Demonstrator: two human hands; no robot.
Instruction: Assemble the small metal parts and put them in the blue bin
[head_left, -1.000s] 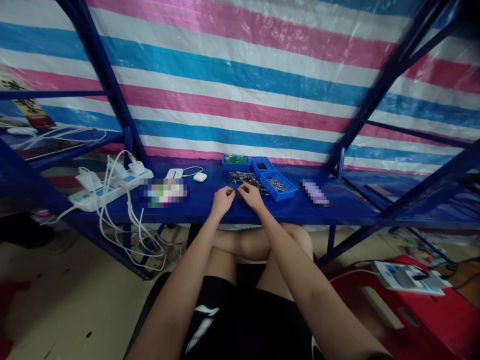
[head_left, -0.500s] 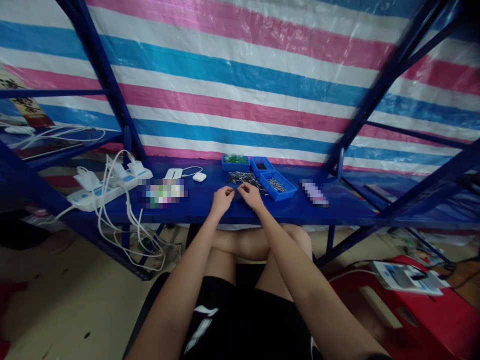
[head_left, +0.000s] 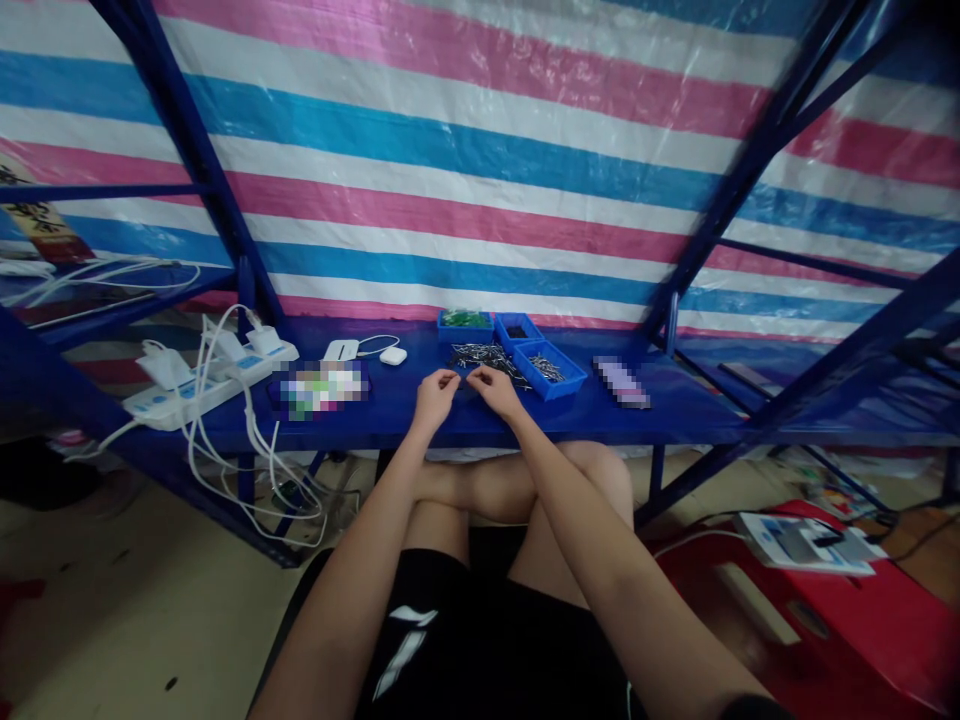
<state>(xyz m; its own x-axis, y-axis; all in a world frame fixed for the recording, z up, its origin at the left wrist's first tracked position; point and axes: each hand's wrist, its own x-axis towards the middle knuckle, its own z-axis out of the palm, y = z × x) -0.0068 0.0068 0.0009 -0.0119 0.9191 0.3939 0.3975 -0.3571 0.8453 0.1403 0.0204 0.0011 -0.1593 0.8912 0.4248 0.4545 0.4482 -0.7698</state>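
My left hand and my right hand are close together above the front of the blue table, fingertips pinched toward each other. Whatever sits between the fingers is too small to make out. Just beyond them lies a loose pile of thin black and silver pieces. Right of the pile is a blue bin with small silvery pieces in it. Behind stand a blue bin of dark bits and another blue bin with green pieces.
On the left are a power strip with tangled white cables, a blurred-out phone-like item, a white device and a small white case. A blurred purple item lies right. Blue frame posts flank the table; a red stool stands lower right.
The whole view has shifted a little, so the table and bins appear slightly further left. Both hands stay pinched close together near the pile.
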